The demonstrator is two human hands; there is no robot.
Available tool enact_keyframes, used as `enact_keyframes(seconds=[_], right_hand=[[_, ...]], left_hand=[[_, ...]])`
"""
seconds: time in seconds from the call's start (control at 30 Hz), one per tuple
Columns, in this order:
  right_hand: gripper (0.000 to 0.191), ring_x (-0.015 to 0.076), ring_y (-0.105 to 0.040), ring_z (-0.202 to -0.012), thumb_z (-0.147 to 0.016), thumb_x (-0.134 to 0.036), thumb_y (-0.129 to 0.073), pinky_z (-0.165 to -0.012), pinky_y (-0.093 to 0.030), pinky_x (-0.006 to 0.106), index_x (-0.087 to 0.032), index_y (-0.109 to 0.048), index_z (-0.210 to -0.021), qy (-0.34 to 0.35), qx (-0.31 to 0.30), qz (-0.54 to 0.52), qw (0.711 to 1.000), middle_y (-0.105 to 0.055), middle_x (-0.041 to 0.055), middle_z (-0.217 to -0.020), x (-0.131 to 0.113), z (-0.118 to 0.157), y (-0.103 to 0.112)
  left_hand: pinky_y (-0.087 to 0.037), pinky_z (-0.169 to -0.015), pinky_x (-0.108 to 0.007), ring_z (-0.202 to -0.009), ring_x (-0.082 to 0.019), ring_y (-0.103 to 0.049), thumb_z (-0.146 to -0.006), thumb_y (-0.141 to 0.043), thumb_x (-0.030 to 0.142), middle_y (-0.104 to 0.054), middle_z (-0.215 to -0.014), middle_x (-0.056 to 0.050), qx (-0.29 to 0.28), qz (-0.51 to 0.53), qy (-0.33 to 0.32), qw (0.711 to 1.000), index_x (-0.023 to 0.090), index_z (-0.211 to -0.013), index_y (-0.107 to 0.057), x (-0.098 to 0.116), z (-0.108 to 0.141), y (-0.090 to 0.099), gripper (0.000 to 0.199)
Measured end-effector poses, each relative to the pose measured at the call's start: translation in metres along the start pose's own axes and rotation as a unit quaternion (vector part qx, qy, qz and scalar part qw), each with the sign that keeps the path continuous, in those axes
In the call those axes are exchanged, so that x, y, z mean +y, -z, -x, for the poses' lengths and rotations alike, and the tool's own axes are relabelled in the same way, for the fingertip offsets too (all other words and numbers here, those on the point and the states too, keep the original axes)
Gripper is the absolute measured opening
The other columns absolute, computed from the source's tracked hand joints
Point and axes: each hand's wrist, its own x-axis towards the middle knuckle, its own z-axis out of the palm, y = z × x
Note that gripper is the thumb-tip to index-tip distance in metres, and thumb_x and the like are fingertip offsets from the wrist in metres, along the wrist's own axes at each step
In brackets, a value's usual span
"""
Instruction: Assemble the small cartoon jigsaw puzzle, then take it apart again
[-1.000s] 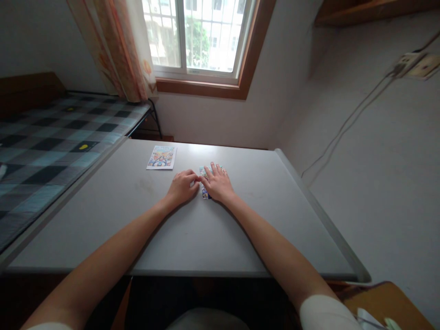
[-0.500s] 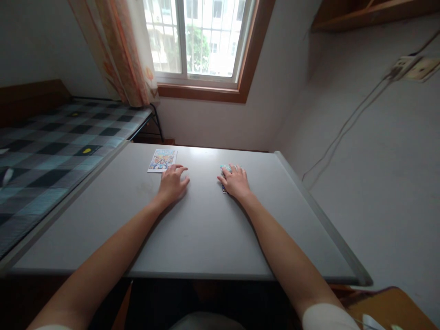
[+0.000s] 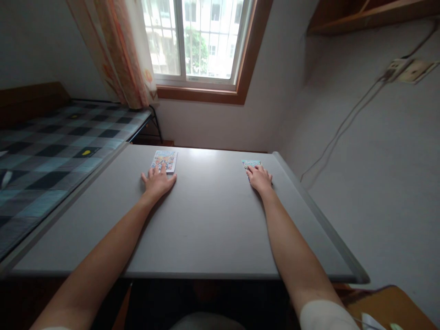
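Left hand (image 3: 158, 182) splayed over left card (image 3: 165, 158), right hand (image 3: 261, 179) loosely spread, right card (image 3: 250, 162) beneath.

I count one desk (image 3: 206, 229), two printed cards (image 3: 165, 159) (image 3: 251, 162) and my two grips (image 3: 158, 182) (image 3: 260, 178) on it; beyond the desk, one window (image 3: 208, 48) and one curtain (image 3: 125, 59); left of it, one bed (image 3: 65, 130).
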Motion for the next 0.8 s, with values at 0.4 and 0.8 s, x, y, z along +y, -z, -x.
enact_keyframes(seconds=[0.4, 0.8], right_hand=[[0.042, 0.0238, -0.052, -0.109, -0.096, -0.038, -0.037, -0.097, -0.038, 0.038, -0.021, -0.06, -0.128, 0.228, 0.083, -0.1, 0.965, -0.051, 0.0123, -0.132, -0.075, 0.035, 0.007], [0.036, 0.0248, -0.048, -0.119, -0.097, -0.03, -0.039, -0.097, -0.04, 0.04, -0.026, -0.066, -0.12, 0.202, -0.002, -0.024, 0.979, -0.058, 0.0102, -0.129, -0.06, 0.028, 0.003]], left_hand=[[-0.031, -0.1, -0.05, -0.125, -0.032, -0.043, -0.092, -0.045, 0.05, -0.05, -0.139, -0.011, -0.016, 0.058, -0.317, 0.946, 0.029, -0.131, -0.054, 0.052, 0.042, -0.011, 0.046], [-0.032, -0.102, -0.045, -0.119, -0.025, -0.05, -0.092, -0.049, 0.038, -0.056, -0.129, -0.008, 0.001, 0.114, -0.33, 0.937, 0.026, -0.123, -0.059, 0.048, 0.035, -0.015, 0.035]])
